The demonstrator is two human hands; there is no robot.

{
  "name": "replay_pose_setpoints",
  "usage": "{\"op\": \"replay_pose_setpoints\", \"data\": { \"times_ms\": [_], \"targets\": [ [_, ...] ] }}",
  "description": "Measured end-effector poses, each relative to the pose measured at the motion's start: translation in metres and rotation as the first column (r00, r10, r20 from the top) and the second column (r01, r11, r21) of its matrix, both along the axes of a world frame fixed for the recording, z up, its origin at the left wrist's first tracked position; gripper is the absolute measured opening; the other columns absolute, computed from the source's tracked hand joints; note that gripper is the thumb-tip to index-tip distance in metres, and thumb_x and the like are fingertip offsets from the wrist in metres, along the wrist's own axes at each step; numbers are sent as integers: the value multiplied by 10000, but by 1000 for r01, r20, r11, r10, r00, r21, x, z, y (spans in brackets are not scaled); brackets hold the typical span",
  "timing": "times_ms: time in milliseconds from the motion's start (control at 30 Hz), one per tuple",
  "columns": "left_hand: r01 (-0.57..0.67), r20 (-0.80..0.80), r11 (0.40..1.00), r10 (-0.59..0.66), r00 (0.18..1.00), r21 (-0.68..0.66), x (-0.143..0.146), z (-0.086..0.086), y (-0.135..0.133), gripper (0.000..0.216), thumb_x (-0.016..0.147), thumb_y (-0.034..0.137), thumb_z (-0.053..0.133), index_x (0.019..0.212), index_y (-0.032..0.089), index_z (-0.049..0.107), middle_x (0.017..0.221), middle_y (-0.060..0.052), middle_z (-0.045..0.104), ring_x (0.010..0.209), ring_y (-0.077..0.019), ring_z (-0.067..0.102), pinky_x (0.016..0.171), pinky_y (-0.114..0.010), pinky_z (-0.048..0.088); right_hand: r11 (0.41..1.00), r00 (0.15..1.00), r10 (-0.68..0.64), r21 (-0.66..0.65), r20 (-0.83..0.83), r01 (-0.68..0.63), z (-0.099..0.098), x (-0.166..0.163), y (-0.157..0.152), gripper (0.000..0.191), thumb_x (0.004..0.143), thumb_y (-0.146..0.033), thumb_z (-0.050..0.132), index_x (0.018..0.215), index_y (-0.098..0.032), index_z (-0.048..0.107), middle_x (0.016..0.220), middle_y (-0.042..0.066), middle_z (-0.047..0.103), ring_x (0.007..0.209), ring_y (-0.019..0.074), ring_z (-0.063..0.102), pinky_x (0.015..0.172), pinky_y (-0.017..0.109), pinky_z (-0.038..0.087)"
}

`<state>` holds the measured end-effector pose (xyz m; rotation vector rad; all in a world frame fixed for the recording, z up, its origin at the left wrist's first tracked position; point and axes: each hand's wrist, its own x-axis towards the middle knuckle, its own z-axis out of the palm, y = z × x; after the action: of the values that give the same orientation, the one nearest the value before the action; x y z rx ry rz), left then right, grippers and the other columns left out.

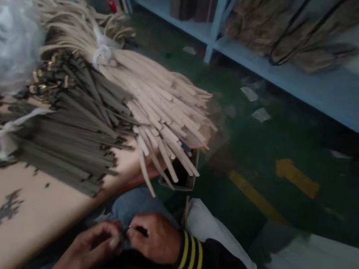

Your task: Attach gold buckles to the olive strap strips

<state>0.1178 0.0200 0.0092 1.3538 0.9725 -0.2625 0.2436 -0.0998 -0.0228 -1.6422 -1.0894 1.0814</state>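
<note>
Both hands meet low in the picture, over my lap. My left hand [94, 241] has its fingers curled, and my right hand [152, 237], in a black sleeve with yellow stripes, pinches a small dark thing [139, 230] that I cannot make out. The two sets of fingertips touch at that thing. Just above them, on the table [33, 216], lie a tied bundle of cream strips [158, 99] and a bundle of dark grey strips [72, 140].
A crumpled clear plastic bag [7, 34] lies at the table's far left. A small open box [181, 176] sits at the table's corner. Light blue shelving [278, 68] holds brown bags behind. The green floor [267, 139] has yellow marks and paper scraps.
</note>
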Motion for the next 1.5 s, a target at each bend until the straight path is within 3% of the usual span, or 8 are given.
{"op": "replay_pose_setpoints", "data": {
  "times_ms": [100,267,400,933,1300,1367,1433,1500],
  "targets": [
    [-49,72,992,57,996,-118,20,17,-9,219,645,334,629,615,146,520,647,3,487,632,-112,450,602,-239,387,1000,998,-30,9,-48,30,-3,1,0,182,782,-169,418,654,-151,547,593,-16,534,579,90,483,563,184,369],
    [-158,76,964,177,981,-214,10,8,-5,151,633,248,625,641,147,514,657,16,476,642,-100,456,655,-256,406,1000,999,17,9,-49,-16,-7,-3,5,173,790,-168,413,658,-158,525,626,-4,531,609,107,491,596,220,377],
    [-174,91,957,200,976,-232,1,3,-5,135,607,216,619,619,147,504,650,18,488,634,-99,472,668,-267,419,998,998,60,2,11,-60,-5,-9,8,175,797,-174,406,656,-165,510,639,-2,518,623,114,487,602,230,378],
    [-178,182,979,157,971,101,-34,-15,-7,80,667,202,502,623,145,468,542,41,453,515,-86,404,524,-224,326,968,948,251,-62,196,-244,0,-36,26,154,801,-142,362,732,-167,498,677,22,539,662,140,515,639,256,390],
    [-216,242,917,138,961,334,-59,-15,-13,86,718,188,490,647,150,519,696,-4,493,646,-113,447,584,-240,359,940,948,314,-156,47,-303,1,-43,42,66,756,-208,462,774,-168,511,685,-2,551,650,125,515,616,227,396],
    [-264,267,934,197,943,242,-61,-15,-15,50,716,196,509,691,152,508,694,5,484,633,-104,453,571,-235,373,933,942,333,-157,43,-323,2,-45,45,52,743,-207,458,748,-168,492,655,-11,523,623,121,496,595,222,389],
    [-352,317,936,328,890,20,-64,-16,-15,123,697,213,549,775,161,471,701,23,469,596,-85,456,552,-230,403,927,937,350,-154,24,-342,5,-47,48,43,731,-197,446,717,-167,473,654,-8,513,620,120,489,593,222,385],
    [-390,358,892,450,818,-229,-69,-17,-13,237,669,229,598,826,166,432,713,32,467,575,-67,464,559,-234,438,918,929,369,-158,0,-364,9,-48,51,44,721,-189,432,698,-165,462,666,1,517,629,123,490,603,227,383]
  ]
}}
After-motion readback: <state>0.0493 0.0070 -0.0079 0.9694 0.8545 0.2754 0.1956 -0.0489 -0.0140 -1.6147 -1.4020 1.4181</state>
